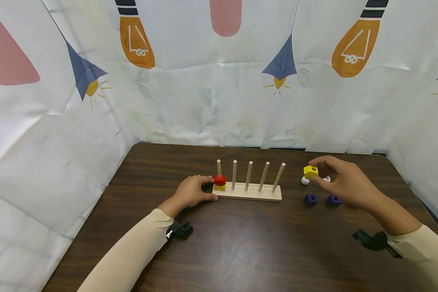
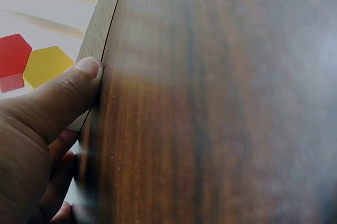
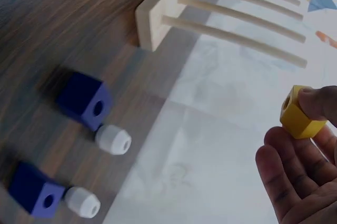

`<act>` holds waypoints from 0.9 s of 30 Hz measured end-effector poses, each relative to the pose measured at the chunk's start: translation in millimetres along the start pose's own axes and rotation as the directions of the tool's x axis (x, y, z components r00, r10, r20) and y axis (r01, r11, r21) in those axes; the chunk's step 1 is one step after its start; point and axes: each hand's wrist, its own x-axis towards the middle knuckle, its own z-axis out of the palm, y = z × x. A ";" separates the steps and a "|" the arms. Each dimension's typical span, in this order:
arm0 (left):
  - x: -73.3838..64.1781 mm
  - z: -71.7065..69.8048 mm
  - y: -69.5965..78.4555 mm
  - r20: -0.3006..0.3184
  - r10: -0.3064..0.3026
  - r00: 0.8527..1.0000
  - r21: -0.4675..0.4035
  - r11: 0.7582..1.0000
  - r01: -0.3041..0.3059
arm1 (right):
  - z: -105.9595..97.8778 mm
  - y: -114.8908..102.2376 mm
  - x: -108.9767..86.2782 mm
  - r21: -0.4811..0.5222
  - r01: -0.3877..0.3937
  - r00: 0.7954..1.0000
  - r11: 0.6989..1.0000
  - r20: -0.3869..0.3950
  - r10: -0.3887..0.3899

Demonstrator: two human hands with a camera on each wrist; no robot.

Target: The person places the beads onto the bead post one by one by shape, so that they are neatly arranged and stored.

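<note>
My left hand (image 1: 191, 191) grips the left end of a wooden peg stand (image 1: 253, 195), the thumb along its front edge and the other fingers around the end. Five is not needed to say: several upright pegs rise from the base. The leftmost peg carries a red bead (image 1: 220, 181) on top of a yellow bead (image 1: 220, 187). To the right of the stand, my right hand (image 1: 350, 182) pinches another yellow bead (image 3: 303, 113) between thumb and fingers, raised over the table. A hole shows in this bead's face.
Two dark purple cube beads (image 1: 311, 199) lie on the table below my right hand. Just behind them are two white beads (image 3: 113, 139), partly covered by the hand in the head view. The brown table (image 1: 241, 251) ends at a patterned white cloth (image 1: 219, 101).
</note>
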 end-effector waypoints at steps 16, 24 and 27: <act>1.5 -0.8 0.0 0.007 0.012 1.000 0.008 1.000 -0.012 | 4.9 -35.3 31.5 0.116 0.016 0.998 0.993 -0.062 -0.009; 0.7 -0.2 -1.1 0.004 0.015 1.000 0.003 1.000 -0.015 | 14.7 -43.4 46.1 0.130 0.058 0.995 0.990 -0.092 -0.046; 0.5 -0.1 -1.7 0.000 0.020 1.000 0.005 1.000 -0.020 | 18.0 -45.4 51.2 0.139 0.075 0.994 0.987 -0.094 -0.062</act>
